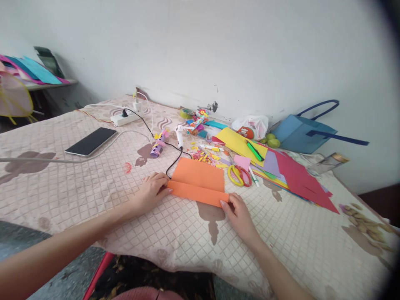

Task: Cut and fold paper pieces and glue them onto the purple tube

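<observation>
An orange paper sheet (200,175) lies flat on the patterned table cover, its near edge folded up into a strip (197,194). My left hand (153,189) presses the left end of that folded strip with its fingertips. My right hand (239,210) pinches the strip's right end near the corner. Both hands hold the fold down against the table.
Yellow and red scissors (239,175) lie just right of the sheet. Coloured paper sheets (281,166), a green marker (254,151), paper scraps (204,156) and a glue gun (179,135) sit behind. A phone (91,141), power strip (126,118) and blue bag (300,131) stand farther off.
</observation>
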{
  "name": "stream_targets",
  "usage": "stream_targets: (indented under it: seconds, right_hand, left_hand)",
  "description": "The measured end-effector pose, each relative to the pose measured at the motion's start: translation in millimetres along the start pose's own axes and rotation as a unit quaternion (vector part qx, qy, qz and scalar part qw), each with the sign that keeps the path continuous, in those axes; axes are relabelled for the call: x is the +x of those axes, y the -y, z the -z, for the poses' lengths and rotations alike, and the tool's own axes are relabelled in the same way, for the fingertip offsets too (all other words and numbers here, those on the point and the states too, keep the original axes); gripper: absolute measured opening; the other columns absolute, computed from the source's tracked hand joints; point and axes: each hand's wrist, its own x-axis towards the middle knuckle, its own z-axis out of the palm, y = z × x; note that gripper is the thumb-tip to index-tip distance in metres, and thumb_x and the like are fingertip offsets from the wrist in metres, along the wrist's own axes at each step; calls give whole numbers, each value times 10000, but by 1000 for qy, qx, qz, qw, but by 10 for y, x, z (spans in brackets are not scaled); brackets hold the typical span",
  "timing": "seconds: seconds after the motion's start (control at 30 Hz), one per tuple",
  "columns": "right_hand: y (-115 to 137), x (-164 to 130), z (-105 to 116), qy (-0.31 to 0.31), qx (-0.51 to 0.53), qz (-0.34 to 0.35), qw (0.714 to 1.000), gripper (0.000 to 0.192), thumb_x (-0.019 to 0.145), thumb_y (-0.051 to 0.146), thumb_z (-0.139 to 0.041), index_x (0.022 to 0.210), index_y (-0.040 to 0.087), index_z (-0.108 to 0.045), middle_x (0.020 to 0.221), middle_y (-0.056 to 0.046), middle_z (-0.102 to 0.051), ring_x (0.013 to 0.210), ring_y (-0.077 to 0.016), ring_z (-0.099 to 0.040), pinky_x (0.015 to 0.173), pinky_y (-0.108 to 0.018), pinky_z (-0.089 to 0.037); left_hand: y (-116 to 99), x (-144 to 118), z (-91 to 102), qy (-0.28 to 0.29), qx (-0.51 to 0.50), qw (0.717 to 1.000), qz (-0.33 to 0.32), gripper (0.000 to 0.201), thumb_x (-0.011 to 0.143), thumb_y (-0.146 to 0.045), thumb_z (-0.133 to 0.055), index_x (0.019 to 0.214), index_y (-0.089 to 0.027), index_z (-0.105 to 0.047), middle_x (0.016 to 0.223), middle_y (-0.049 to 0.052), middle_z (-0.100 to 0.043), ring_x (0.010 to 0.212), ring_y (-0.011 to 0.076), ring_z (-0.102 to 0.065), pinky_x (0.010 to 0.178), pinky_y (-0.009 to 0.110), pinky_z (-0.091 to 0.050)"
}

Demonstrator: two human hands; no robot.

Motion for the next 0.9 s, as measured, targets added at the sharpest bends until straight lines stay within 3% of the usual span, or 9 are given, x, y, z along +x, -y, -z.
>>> stream_targets:
  seconds: [0.23,0.9]
  right_hand:
    - [-27,0,-44,0,-45,5,999,155,862,278,-437,735,206,-489,844,-56,-514,774,-198,-497,689,-338,-399]
    - [-47,-11,-84,-30,-66,10,997,180,824,276,-483,670,214,-415,795,-45,-503,726,-191,-488,661,-336,-396]
  left_hand:
    - [30,16,-73,-25,12,1000,-1,167,815,-271,-504,681,-172,-492,886,39,-551,874,192,-474,802,355,-386]
    - [-7,70,-31,-47,-42,998,16,210,728,-248,-585,555,-165,-499,844,45,-574,837,187,-524,761,354,-427]
